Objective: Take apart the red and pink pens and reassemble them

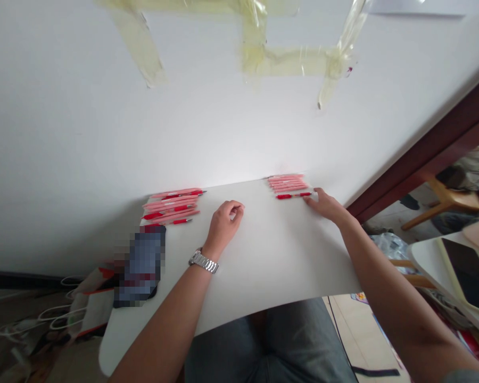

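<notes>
Denim [295,340]; R hand [328,206] prob. touches pen [293,196]

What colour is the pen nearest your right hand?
Red; the pen shows best in the head view.

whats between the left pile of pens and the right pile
Head view: only the person's curled left hand, resting on the white table; the rest of that stretch is bare.

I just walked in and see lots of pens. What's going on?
A person sits at a white table. Their right hand touches a red pen lying beside a tidy row of pink pens. Their left hand rests curled on the table, near a looser pile of pens.
</notes>
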